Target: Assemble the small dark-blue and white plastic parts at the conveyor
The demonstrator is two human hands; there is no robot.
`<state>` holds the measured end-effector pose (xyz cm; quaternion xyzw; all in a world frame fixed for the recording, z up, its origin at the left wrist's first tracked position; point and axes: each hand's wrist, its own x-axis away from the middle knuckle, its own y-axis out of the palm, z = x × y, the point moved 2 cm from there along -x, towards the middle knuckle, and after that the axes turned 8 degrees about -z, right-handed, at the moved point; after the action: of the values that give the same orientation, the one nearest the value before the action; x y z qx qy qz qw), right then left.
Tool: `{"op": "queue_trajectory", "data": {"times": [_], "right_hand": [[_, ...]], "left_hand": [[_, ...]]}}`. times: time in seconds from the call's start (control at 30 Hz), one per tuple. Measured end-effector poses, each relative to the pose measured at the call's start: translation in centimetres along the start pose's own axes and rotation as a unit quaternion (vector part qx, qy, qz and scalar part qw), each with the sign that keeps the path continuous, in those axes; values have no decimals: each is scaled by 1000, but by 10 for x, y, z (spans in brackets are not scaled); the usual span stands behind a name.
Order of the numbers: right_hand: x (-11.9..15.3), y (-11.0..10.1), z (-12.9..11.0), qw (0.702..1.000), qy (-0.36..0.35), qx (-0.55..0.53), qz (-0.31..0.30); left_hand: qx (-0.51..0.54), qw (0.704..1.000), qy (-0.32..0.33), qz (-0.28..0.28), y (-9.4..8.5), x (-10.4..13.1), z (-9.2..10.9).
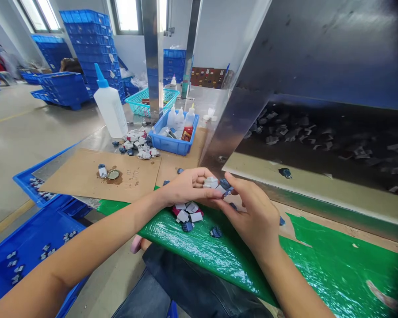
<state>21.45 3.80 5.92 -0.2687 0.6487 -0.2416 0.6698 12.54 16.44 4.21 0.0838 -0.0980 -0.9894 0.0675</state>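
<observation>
My left hand (189, 185) is closed around a small white plastic piece (211, 182), gripped between thumb and fingers. Meeting it from the other side, my right hand (252, 207) pinches a small dark blue piece (224, 184) that touches the white one. Whether the two are joined I cannot tell. Just below my hands, a little pile of white, dark red and blue pieces (189, 214) lies on the green covering (185, 240). A single dark blue piece (216, 232) sits to the right of that pile.
Left, a cardboard sheet (86, 172) carries a white-blue piece beside a round cap (113, 175) in a wet stain. Behind stand a large glue bottle (110, 108), a heap of pieces (139, 143) and a blue basket (172, 143) of small bottles. A metal hood (252, 110) rises at right.
</observation>
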Motion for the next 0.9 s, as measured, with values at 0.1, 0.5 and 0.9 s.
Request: {"op": "queue_trajectory", "data": {"times": [0.1,0.5,0.9], "right_hand": [[0,0,-2,1000,2,4,20],[1,1,-5,997,8,32,70],[5,0,-8,996,1,47,77]], "left_hand": [[6,1000,9,0,1,1,0],[25,999,34,-4,6,4,2],[-2,998,53,-33,6,6,2]]}}
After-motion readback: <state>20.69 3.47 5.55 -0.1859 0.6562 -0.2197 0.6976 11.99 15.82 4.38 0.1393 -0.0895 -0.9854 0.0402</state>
